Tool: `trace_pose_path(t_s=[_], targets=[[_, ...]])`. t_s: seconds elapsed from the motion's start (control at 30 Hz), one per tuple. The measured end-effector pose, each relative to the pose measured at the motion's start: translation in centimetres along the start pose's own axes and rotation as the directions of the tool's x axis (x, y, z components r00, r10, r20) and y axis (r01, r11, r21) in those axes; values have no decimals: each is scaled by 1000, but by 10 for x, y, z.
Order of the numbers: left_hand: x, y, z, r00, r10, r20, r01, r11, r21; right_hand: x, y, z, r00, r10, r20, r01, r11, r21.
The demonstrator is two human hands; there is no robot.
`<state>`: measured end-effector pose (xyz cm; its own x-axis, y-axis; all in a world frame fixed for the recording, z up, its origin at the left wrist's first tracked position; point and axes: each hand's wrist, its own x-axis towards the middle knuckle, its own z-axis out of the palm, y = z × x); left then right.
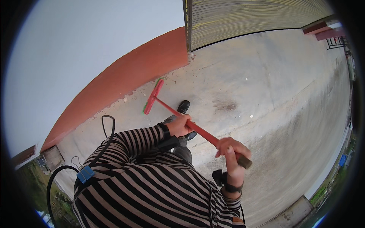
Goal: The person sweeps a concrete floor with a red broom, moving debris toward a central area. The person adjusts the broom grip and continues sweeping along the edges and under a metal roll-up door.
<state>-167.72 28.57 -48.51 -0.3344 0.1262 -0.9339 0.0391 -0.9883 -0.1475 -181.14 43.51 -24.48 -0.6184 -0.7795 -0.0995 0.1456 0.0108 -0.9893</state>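
Observation:
A broom with a red head (154, 97) and green bristles lies against the concrete floor, near the foot of the wall. Its red handle (204, 132) runs from the head down to the right, towards my body. Around the middle of the handle, my left hand (180, 125) is closed. Close to its brownish top end (244, 162), my right hand (233, 154) grips the handle, with fingers wrapped over it. The broom head is beyond my black shoe (183, 107), to its left.
A white wall with an orange-red base band (137, 68) stands at the left. A ribbed shutter (242, 20) meets the floor at the top. Dark stains (226, 106) and small white bits mark the concrete floor (273, 94). A black cable (109, 139) is clipped at my shoulder.

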Motion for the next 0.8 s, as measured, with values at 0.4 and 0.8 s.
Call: trace_pose_path(t_s=[0.4,0.8], targets=[[118,-18,130,991,-135,-8,133,960,246,49,-4,-31,926,59,-374,-144,968,-203],[15,-47,238,956,-240,170,155,902,404,53,-84,-22,860,-351,-371,120,845,-522]])
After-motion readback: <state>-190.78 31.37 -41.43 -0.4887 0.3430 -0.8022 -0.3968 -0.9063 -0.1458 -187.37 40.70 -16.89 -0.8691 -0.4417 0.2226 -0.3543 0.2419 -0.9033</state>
